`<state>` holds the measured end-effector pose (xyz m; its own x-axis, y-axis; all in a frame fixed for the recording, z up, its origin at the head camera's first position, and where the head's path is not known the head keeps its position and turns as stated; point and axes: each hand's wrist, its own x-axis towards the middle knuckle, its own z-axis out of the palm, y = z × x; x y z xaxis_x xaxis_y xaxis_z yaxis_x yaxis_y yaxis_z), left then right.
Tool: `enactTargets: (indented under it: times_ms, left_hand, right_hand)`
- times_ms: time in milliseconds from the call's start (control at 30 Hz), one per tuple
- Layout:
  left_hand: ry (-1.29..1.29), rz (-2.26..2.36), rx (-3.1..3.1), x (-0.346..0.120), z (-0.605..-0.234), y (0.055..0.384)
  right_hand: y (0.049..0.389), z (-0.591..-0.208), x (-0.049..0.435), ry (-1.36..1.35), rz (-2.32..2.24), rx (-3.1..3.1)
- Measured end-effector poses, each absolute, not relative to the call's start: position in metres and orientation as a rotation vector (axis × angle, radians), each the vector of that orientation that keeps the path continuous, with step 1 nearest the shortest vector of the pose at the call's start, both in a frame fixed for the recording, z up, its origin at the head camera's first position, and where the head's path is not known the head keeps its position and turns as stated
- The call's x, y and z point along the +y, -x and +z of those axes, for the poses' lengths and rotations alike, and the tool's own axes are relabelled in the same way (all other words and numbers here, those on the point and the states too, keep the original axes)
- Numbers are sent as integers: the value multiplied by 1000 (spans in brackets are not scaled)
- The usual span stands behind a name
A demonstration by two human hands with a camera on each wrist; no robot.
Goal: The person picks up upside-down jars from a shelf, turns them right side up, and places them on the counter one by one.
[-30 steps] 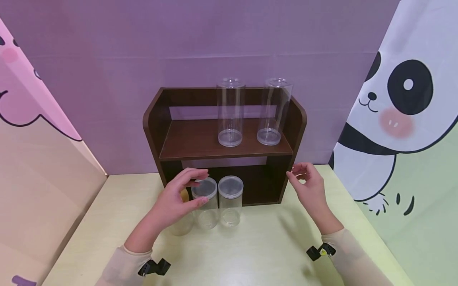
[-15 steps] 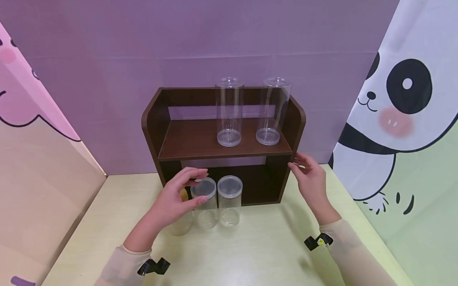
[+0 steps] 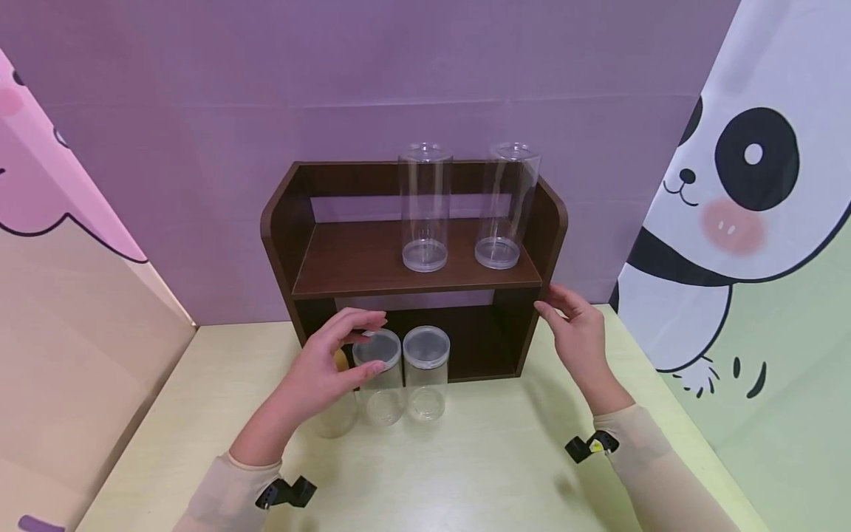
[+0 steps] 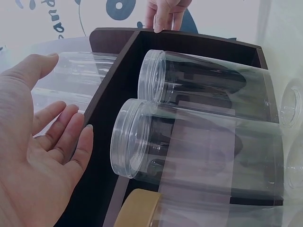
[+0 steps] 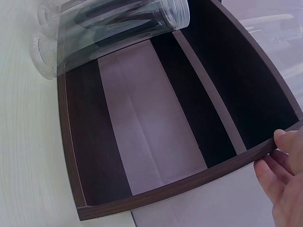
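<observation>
The dark brown shelf stood upright on the pale table, backed by a purple cloth. Your right hand gripped the shelf's right side panel at its front edge: the thumb pressed on one face and the fingers lay along the other, with only the panel between them.

Three clear jars stood on the table in a row before the lower compartment: a yellow-lidded jar on the left, mostly hidden, then the middle jar and the right jar, both with clear lids. You could not tell whether these last two touched.

Your left hand held nothing; its thumb stood well apart from loosely bent fingers, near the middle lid, and the left wrist view showed a gap between hand and lids.

In the upper compartment, two tall jars stood apart, one right of centre and one near the right panel. A panda picture filled the right wall, and a pink figure showed at the left.
</observation>
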<state>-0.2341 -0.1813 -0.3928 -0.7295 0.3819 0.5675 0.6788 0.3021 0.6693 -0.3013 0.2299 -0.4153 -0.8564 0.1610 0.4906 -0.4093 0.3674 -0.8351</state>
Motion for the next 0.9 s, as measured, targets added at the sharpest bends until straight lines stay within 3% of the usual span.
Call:
enactTargets:
  times_ms: [433,900]
  left_hand:
    - [949,-1480,-2240,-162,-356,255]
    - [565,-1518,-2358,-128,-314,314]
  right_hand:
    - [302,-415,230,-201,1521,-2130]
    - [303,-417,229,-213,1518,-2136]
